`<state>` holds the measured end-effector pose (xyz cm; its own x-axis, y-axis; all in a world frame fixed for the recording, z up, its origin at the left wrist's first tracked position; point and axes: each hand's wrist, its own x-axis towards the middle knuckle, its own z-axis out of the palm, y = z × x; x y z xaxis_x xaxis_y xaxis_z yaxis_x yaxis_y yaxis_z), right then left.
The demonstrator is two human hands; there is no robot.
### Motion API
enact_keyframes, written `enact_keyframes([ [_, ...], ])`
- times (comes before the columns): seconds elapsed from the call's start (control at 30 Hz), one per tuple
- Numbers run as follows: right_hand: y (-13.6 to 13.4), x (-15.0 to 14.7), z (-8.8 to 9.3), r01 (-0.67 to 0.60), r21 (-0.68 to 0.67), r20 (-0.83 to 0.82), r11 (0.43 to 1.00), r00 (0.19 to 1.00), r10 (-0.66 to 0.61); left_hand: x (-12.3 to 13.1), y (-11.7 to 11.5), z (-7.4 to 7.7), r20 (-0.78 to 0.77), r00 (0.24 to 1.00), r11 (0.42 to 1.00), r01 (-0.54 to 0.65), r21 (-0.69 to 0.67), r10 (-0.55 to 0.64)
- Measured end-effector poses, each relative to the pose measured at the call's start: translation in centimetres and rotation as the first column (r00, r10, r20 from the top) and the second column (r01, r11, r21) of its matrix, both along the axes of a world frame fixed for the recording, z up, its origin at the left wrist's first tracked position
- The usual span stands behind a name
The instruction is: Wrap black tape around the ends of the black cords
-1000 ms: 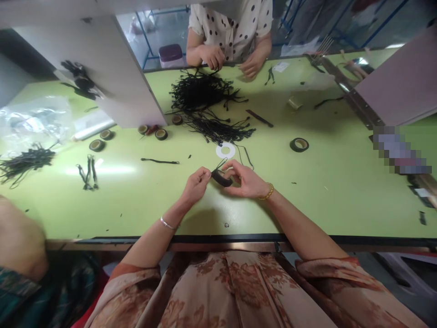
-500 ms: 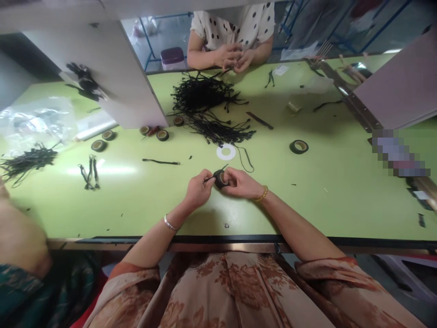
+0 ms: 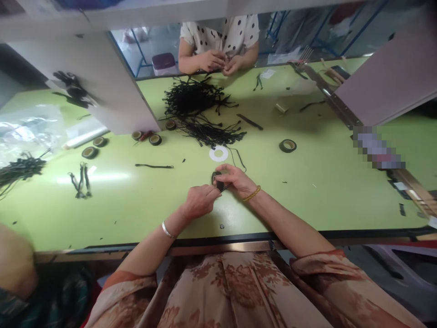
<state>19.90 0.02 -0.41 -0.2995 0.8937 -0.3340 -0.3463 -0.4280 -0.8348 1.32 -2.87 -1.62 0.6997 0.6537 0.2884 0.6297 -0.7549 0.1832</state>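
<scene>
A roll of black tape [image 3: 219, 183] is held just above the green table, with the fingers of my right hand [image 3: 238, 178] curled round it. My left hand [image 3: 200, 201] is closed in a pinch at the roll's lower left. A thin black cord [image 3: 224, 188] shows at its fingertips; most of it is hidden by the fingers. Beyond my hands lie a white ring [image 3: 218, 154] and a thin black cord loop [image 3: 241, 160]. Farther back spreads a pile of black cords [image 3: 194, 98], with a smaller bunch [image 3: 211, 132] in front.
Another black tape roll [image 3: 287, 145] lies to the right, and several more [image 3: 155, 139] at the left. A single black strap [image 3: 154, 166] lies left of my hands. A white upright panel [image 3: 112, 86] stands at back left. Across the table a co-worker's hands [image 3: 221, 63] are busy.
My left hand has turned over and dropped lower, toward me, beside the roll. My right hand has turned with the tape roll, its fingers more spread. The whole view has shifted slightly.
</scene>
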Motion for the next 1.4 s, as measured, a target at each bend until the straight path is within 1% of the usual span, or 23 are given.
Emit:
enact_keyframes([
  [0.07,-0.3,-0.3,0.3,0.071,0.027,0.015,0.997,0.997,-0.072,0.1,-0.1,0.0,-0.032,0.999,1.0,-0.028,-0.002,0.028],
  [0.13,-0.3,-0.2,0.7,0.118,0.056,0.016,0.991,0.993,-0.119,0.3,-0.3,0.0,-0.051,0.997,0.997,-0.056,-0.048,0.053],
  [0.2,-0.2,0.1,1.3,0.124,0.099,0.037,0.987,0.991,-0.128,0.4,-0.4,0.1,-0.057,0.995,0.988,-0.091,-0.124,0.085],
  [0.27,-0.2,0.7,2.0,0.089,0.169,0.064,0.982,0.993,-0.101,0.6,-0.4,0.2,-0.045,0.988,0.965,-0.153,-0.213,0.147],
  [0.37,-0.4,1.5,2.9,-0.002,0.296,0.067,0.955,0.998,-0.019,0.6,-0.1,0.4,0.01,0.952,0.893,-0.282,-0.352,0.305],
  [0.43,-0.5,1.8,3.2,-0.047,0.355,0.05,0.934,0.998,0.031,0.6,0.2,0.4,0.091,0.902,0.821,-0.337,-0.462,0.422],
  [0.47,-0.6,1.9,3.3,-0.064,0.382,0.045,0.922,0.998,0.05,0.6,0.4,0.4,0.155,0.865,0.783,-0.338,-0.523,0.477],
  [0.53,-0.7,1.9,3.3,-0.109,0.43,0.067,0.896,0.994,0.088,0.5,0.8,0.3,0.31,0.768,0.725,-0.272,-0.633,0.56],
  [0.63,-0.9,1.6,3.0,-0.207,0.483,0.197,0.851,0.972,0.124,0.5,1.3,0.2,0.496,0.586,0.667,-0.106,-0.737,0.641],
  [0.67,-1.0,1.4,3.0,-0.234,0.497,0.253,0.835,0.96,0.119,0.5,1.5,0.2,0.524,0.527,0.642,-0.054,-0.765,0.669],
  [0.73,-1.1,0.9,2.8,-0.278,0.539,0.361,0.795,0.929,0.08,0.5,1.8,0.3,0.524,0.431,0.571,0.027,-0.821,0.734],
  [0.77,-1.1,0.7,2.7,-0.299,0.562,0.413,0.772,0.909,0.051,0.4,2.0,0.4,0.51,0.399,0.533,0.061,-0.844,0.762],
  [0.83,-1.1,0.3,2.4,-0.35,0.591,0.518,0.727,0.855,-0.009,0.1,2.3,0.7,0.477,0.368,0.469,0.116,-0.875,0.798],
  [0.87,-1.1,0.2,2.2,-0.377,0.593,0.568,0.711,0.822,-0.039,0.0,2.4,1.0,0.47,0.356,0.454,0.135,-0.881,0.807],
  [0.9,-1.1,0.1,2.1,-0.4,0.589,0.613,0.702,0.787,-0.066,-0.1,2.5,1.2,0.473,0.345,0.451,0.148,-0.88,0.81],
  [0.97,-1.1,-0.1,1.7,-0.438,0.573,0.679,0.693,0.727,-0.102,-0.3,2.6,1.6,0.491,0.331,0.466,0.155,-0.871,0.806],
  [1.03,-1.0,-0.2,1.4,-0.453,0.559,0.709,0.695,0.695,-0.118,-0.4,2.5,1.9,0.509,0.349,0.494,0.137,-0.859,0.787],
  [1.1,-1.0,-0.1,1.2,-0.437,0.558,0.693,0.705,0.712,-0.107,-0.5,2.3,1.9,0.531,0.401,0.537,0.108,-0.837,0.747],
  [1.13,-0.9,-0.1,1.1,-0.417,0.559,0.662,0.717,0.745,-0.083,-0.5,2.3,1.9,0.547,0.432,0.571,0.085,-0.816,0.717],
  [1.2,-0.6,0.1,0.9,-0.348,0.539,0.541,0.767,0.841,0.001,-0.6,2.2,1.7,0.575,0.496,0.654,0.017,-0.756,0.651],
  [1.27,-0.2,0.2,0.7,-0.253,0.459,0.393,0.852,0.918,0.061,-0.8,2.0,1.6,0.573,0.572,0.732,-0.073,-0.677,0.587],
  [1.33,0.3,0.3,0.6,-0.161,0.341,0.298,0.926,0.953,0.056,-0.9,1.7,1.5,0.527,0.677,0.801,-0.16,-0.577,0.514],
  [1.4,0.6,0.3,0.7,-0.122,0.236,0.26,0.964,0.964,0.058,-1.0,1.3,1.4,0.444,0.803,0.877,-0.191,-0.441,0.398],
])
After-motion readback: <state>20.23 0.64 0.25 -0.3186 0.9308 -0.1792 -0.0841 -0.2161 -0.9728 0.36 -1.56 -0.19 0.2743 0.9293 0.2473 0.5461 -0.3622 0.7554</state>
